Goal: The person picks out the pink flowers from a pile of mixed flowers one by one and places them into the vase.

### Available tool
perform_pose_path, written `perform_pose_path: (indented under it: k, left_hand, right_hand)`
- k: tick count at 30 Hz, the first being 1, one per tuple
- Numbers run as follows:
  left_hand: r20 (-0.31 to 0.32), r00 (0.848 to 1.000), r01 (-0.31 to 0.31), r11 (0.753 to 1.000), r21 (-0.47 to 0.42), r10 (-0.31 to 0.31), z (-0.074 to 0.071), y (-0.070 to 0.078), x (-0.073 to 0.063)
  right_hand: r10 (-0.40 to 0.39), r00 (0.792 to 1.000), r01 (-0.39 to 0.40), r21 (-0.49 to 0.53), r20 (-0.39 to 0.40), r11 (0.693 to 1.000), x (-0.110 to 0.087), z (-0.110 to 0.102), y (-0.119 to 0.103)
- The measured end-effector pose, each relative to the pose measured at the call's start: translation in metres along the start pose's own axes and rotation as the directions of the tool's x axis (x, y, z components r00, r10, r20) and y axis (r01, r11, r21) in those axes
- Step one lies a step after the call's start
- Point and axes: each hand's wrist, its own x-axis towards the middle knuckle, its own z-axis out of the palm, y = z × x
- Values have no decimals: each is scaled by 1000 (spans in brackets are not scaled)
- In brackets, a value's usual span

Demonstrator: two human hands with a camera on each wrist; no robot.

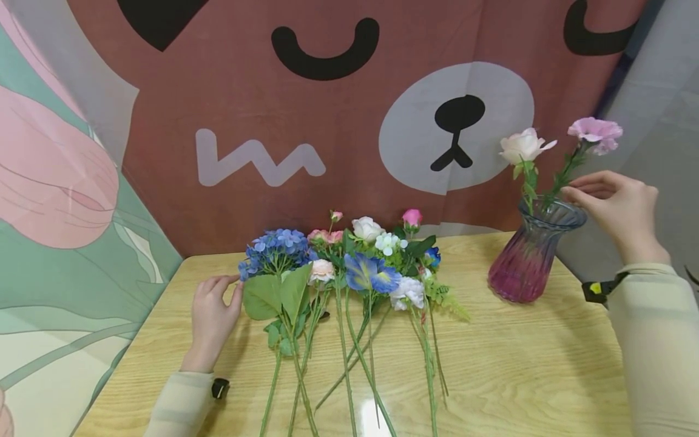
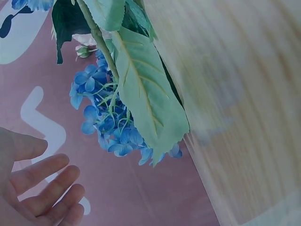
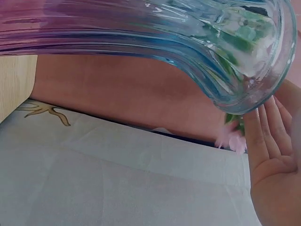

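Note:
A pink carnation (image 1: 595, 132) leans to the right in a ribbed glass vase (image 1: 521, 261). My right hand (image 1: 619, 206) pinches its stem with thumb and fingertips just above the vase's rim; in the right wrist view, the fingers (image 3: 265, 136) lie right at the glass lip. Beside the carnation, a cream rose (image 1: 523, 145) stands in the same vase, which fades from clear blue to magenta. My left hand (image 1: 213, 315) is beside a blue hydrangea (image 1: 281, 246), its fingers relaxed and holding nothing; the left wrist view shows them spread apart from the blossoms.
Several artificial flowers lie across the wooden table (image 1: 502, 364), stems toward me, among them a blue-yellow iris (image 1: 368, 273), a white rose (image 1: 367, 229) and a pink bud (image 1: 412, 217). A printed bear curtain (image 1: 246, 103) hangs right behind the table.

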Motion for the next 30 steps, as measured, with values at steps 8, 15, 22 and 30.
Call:
perform_pose_path:
  k: [8, 15, 22, 30]
  left_hand:
    - [-6, 1000, 5, 1000, 2, -5, 0, -3, -1]
    - [-9, 1000, 11, 1000, 0, -11, -2, -4, 2]
    - [-37, 999, 2, 1000, -16, -3, -3, 1, 9]
    - [-66, 998, -3, 999, -42, 0, 2, 12, 16]
  right_hand:
    - [-4, 1000, 4, 21, 2, 1000, -1, 1, 4]
    - [-45, 998, 43, -46, -37, 998, -4, 2, 4]
    - [-108, 988, 102, -62, -114, 993, -7, 7, -3]
    - [-117, 963, 123, 11, -244, 992, -15, 19, -17]
